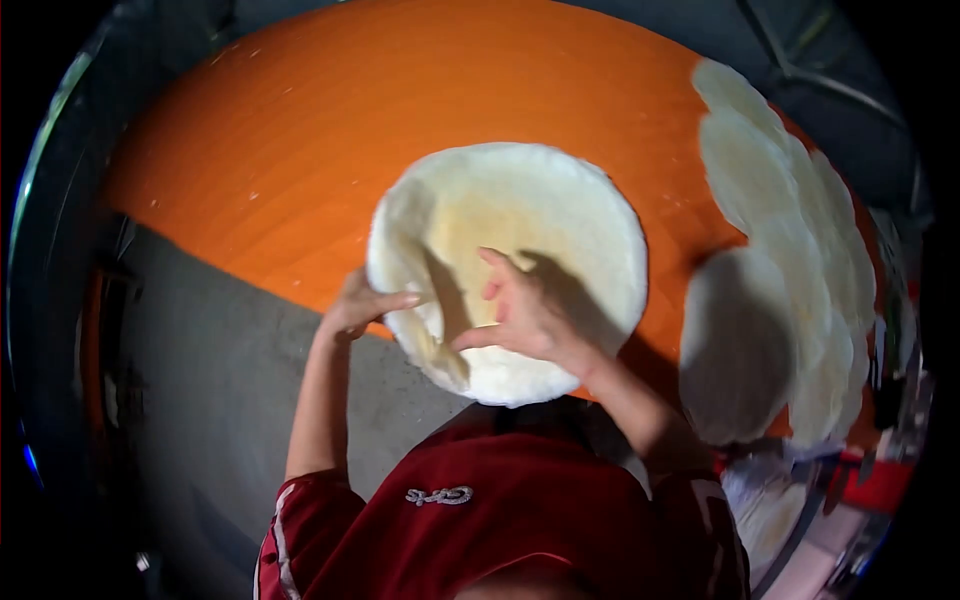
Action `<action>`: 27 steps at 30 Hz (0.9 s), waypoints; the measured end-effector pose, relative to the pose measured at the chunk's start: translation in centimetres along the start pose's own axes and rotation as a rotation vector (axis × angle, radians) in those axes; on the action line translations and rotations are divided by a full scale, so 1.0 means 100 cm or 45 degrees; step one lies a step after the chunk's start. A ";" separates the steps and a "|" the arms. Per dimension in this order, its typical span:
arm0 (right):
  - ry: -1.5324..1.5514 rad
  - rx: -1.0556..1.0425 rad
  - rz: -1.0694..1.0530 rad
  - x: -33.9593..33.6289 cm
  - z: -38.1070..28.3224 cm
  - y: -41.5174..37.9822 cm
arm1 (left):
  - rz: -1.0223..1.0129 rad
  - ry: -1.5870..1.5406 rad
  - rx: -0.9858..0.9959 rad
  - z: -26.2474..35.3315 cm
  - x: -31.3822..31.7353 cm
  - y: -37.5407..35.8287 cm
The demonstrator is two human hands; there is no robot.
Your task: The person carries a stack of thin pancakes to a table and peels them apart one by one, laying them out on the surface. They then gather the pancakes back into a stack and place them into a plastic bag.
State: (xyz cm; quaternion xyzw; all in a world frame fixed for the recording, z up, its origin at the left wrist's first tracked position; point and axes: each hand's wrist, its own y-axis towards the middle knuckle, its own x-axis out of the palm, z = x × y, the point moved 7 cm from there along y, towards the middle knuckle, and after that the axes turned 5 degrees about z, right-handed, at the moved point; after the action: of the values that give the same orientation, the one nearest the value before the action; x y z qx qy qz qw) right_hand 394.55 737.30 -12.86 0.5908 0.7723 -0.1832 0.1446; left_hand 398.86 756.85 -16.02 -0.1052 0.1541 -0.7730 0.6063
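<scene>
A round, pale stack of thin sheets point(540, 200) lies on the orange table point(300, 130), reaching over its near edge. The sheet's left side is lifted and folded inward. My left hand point(358, 303) grips that left edge, its thumb on top and its other fingers hidden underneath. Over the lower middle of the round, my right hand point(520, 315) is spread, with thumb and index finger apart and nothing visible between them. Its thumb points toward the folded part, and its shadow falls on the surface to the right.
Several thin round sheets point(755, 170) overlap along the table's right side, one oval sheet point(735, 340) nearest the round. Grey floor point(250, 370) shows at the lower left. A plastic bag point(765, 505) and red items are at the lower right.
</scene>
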 end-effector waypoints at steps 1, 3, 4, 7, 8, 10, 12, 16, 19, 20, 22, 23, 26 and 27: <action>-0.057 -0.050 -0.043 0.019 -0.020 0.011 | 0.000 0.015 -0.018 -0.002 -0.004 0.001; -0.215 -0.188 0.109 0.045 -0.023 0.024 | 0.029 0.059 -0.076 -0.006 -0.003 0.001; -0.247 -0.319 0.260 0.052 -0.023 0.028 | 0.045 0.062 -0.071 -0.007 -0.004 0.000; -0.023 -0.180 0.089 0.060 -0.002 0.038 | 0.075 0.059 -0.058 -0.005 -0.005 -0.001; 0.229 -0.055 -0.003 0.058 0.000 0.036 | 0.087 0.045 -0.057 -0.005 -0.006 -0.001; 0.269 0.062 -0.042 0.058 0.014 0.035 | 0.095 0.025 -0.092 -0.006 -0.006 -0.001; 0.372 0.100 -0.101 0.064 0.028 0.037 | 0.122 0.001 0.024 -0.019 -0.011 0.005; 0.622 0.165 -0.138 0.069 0.042 0.045 | 0.107 0.020 -0.073 -0.013 -0.009 -0.004; 0.405 0.113 -0.029 0.068 0.038 0.045 | 0.088 -0.001 -0.131 -0.004 -0.006 -0.009; 0.214 0.090 -0.012 0.061 0.020 0.043 | 0.099 -0.020 -0.135 -0.008 -0.007 -0.008; 0.032 -0.016 0.064 0.067 0.014 0.047 | 0.115 -0.055 -0.122 -0.022 -0.013 0.001; -0.189 -0.323 0.268 0.065 0.002 0.047 | 0.204 -0.036 -0.176 -0.028 -0.017 0.001; -0.132 -0.224 0.214 0.065 0.012 0.050 | 0.519 -0.140 -0.339 -0.037 -0.016 0.002; 0.065 -0.099 0.158 0.062 0.016 0.055 | 0.452 -0.450 -0.185 -0.040 -0.012 0.010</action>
State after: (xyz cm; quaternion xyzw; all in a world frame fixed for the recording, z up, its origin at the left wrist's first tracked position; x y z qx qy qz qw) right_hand 398.25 743.25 -17.62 0.6358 0.7443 -0.1285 0.1587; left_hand 398.64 758.21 -20.04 -0.2530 0.1169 -0.6111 0.7409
